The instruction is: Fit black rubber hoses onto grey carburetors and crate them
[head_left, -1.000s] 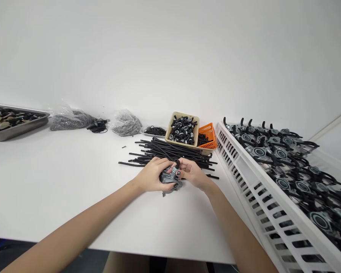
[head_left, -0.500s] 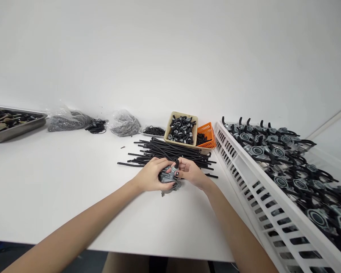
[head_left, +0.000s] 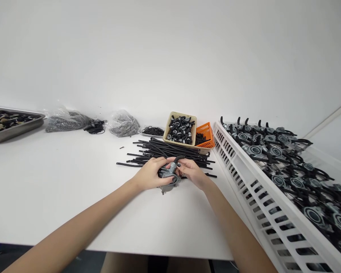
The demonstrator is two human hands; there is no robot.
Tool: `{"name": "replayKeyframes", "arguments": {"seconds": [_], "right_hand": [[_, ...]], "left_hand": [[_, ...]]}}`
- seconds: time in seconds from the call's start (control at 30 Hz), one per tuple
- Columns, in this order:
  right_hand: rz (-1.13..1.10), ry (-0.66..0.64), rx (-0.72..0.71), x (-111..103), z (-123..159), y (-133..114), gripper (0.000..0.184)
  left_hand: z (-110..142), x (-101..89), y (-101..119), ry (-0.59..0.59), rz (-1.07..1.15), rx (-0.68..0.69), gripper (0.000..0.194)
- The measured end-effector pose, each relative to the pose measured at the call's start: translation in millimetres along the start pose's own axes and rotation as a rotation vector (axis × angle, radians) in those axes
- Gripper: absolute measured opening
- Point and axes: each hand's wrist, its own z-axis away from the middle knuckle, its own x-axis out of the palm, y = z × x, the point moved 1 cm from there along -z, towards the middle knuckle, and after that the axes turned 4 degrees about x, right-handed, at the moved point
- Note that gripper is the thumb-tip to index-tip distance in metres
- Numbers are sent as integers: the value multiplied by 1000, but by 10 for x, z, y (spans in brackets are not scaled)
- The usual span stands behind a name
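A small grey metal part (head_left: 167,175) rests low over the white table (head_left: 59,182), held between both hands. My left hand (head_left: 150,175) wraps round its left side with curled fingers. My right hand (head_left: 191,172) grips its right side, fingertips pinched on a short black tube (head_left: 179,158) that bends up from the part. Just behind the hands lies a loose heap of black tubes (head_left: 170,151).
A beige bin of black and silver fittings (head_left: 181,129) and an orange basket (head_left: 205,133) stand behind the tubes. A white slatted crate (head_left: 261,189) of grey parts with tubes fills the right. Plastic bags (head_left: 123,123) and a metal tray (head_left: 11,123) line the back left.
The black tube, which stood upright between the fingers, now bends over toward the right hand. Both hands stay on the grey part. The view has shifted slightly.
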Motion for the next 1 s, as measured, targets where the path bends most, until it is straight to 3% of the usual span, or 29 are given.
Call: {"name": "replayKeyframes", "arguments": {"seconds": [0.2,0.53,1.0], "right_hand": [[-21,79,0,15,-14,23,37],[50,3,-27,-5,-9,30,35],[-37,50,2,43,-2,-29,37]], "left_hand": [[-12,-10,13,-7,-26,0,23],[-14,-10,18,-5,-40,5,22],[-2,-10,21,-14,-21,0,25]]}}
